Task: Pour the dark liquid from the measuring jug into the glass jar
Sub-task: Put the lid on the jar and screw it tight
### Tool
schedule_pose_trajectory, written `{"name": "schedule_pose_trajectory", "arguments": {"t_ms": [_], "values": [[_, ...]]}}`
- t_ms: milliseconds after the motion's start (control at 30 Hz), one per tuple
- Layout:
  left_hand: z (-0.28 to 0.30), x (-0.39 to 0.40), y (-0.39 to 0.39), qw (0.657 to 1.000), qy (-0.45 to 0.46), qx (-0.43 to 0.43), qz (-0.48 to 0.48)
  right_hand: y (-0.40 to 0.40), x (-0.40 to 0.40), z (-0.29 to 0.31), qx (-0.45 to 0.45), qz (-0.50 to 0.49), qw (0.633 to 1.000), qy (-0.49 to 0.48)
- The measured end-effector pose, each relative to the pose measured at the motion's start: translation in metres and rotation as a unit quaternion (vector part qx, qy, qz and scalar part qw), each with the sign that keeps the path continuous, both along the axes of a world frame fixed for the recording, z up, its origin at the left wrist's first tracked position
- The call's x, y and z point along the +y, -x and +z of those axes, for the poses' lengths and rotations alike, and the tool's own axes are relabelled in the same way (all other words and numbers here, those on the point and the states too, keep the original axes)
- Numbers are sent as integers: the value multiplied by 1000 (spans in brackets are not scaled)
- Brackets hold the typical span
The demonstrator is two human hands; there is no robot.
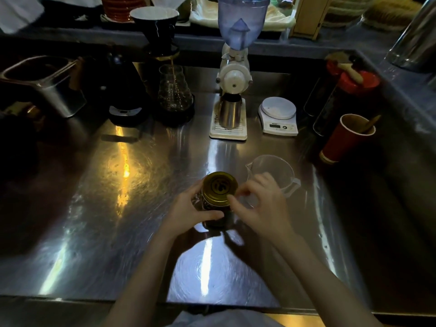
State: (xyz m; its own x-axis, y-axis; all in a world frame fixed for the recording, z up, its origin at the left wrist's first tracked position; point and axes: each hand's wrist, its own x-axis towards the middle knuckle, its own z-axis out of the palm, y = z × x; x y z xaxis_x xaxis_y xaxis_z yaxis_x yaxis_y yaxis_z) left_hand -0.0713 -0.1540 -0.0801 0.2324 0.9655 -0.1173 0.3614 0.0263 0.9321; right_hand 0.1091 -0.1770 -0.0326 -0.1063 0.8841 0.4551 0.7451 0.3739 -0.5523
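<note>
Gold lid (pixel 220 188) caps the glass jar (pixel 215 217), which holds dark liquid and stands mid-worktop (pixel 141 208), toward the near edge. The left hand (pixel 188 208) wraps its side, while the right hand (pixel 262 204) pinches the lid rim with curled fingers. Just right, touching that hand, the clear measuring jug (pixel 271 171) stands upright and looks empty, with a grinder (pixel 232 74), scale (pixel 278 115) and red cup (pixel 346 138) well behind.

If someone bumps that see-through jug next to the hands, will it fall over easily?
Probably yes. The measuring jug looks empty and seems to be thin clear plastic, so it is likely light. The steel counter is shiny and smooth, so it may slide before it tips. Its handle sticks out to one side, which could catch the right hand.
</note>
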Motion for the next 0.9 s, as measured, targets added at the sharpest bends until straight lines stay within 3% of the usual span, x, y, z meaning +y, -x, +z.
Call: {"name": "schedule_pose_trajectory", "arguments": {"t_ms": [167, 500, 600, 700, 767, 900], "values": [[1, 0, -1, 1000, 5, 5, -5, 1, 14, 10, 13, 134, 968, 212], [4, -2, -4, 1000, -2, -18, 12, 23, 5, -1, 105, 22, 979, 172], [5, -2, -5, 1000, 9, -1, 2, 21, 4, -1, 117, 25, 970, 214], [5, -3, -4, 999, 14, 44, -8, 15, 5, 4, 191, 40, 938, 288], [5, -6, 0, 997, 53, 61, 19, 10, 6, 4, 259, 0, 908, 330], [13, -14, 9, 990, 115, 23, 74, -2, 14, -2, 336, -82, 823, 450]]}}
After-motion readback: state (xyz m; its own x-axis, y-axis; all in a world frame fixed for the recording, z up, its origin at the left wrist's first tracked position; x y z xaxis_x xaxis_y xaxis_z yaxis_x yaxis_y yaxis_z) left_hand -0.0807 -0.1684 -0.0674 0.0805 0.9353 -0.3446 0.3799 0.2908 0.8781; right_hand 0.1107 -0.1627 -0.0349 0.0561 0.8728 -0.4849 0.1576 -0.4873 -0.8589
